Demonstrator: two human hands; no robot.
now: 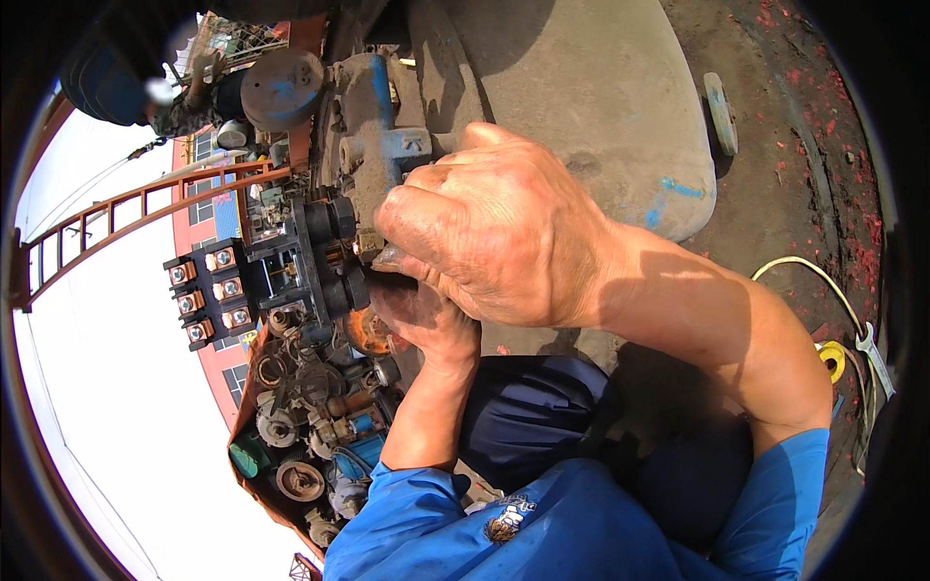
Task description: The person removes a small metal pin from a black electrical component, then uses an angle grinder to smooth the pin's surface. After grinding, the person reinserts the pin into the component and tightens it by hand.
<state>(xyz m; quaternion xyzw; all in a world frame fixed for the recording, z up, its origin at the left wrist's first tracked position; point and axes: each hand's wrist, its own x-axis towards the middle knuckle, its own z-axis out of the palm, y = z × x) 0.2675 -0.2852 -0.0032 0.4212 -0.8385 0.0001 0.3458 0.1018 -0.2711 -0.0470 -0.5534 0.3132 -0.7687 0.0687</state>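
Note:
My right hand is closed in a fist in the middle of the view; what its fingers wrap round is hidden. My left hand comes up beneath it, its fingers mostly covered by the right. Beside both hands, to the left, is a black electrical contactor with several copper terminals and screws facing left. Two round black knobs stick out on its side towards my hands. Just beyond my right knuckles stands a dirty blue metal block, apparently part of a vise.
A bin of greasy machine parts lies at lower left. A round rusty metal piece sits at upper left, near an orange ladder. A large dusty plate fills the far middle. At right lie a wrench, a yellow roll and a pale cable.

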